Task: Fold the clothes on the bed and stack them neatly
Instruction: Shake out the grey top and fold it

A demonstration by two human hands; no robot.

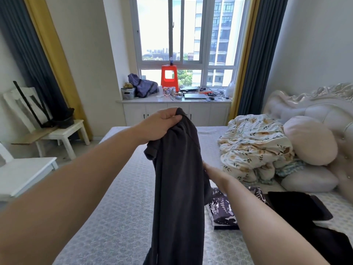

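Two hands work one dark grey knit garment (177, 184) above the bed's (118, 217) middle: the left hand (160, 127) pinches its top so it hangs straight, while the right hand (214, 175), fingers hidden behind it, seemingly steadies its side.

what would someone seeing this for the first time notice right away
The dark grey garment hangs down the centre of the view, held up by the left hand that grips its top, while the right hand reaches in at its right edge. Behind it, an orange stool stands out on the cluttered window ledge. To the right, a crumpled floral quilt lies heaped on the bed beside pale pillows.
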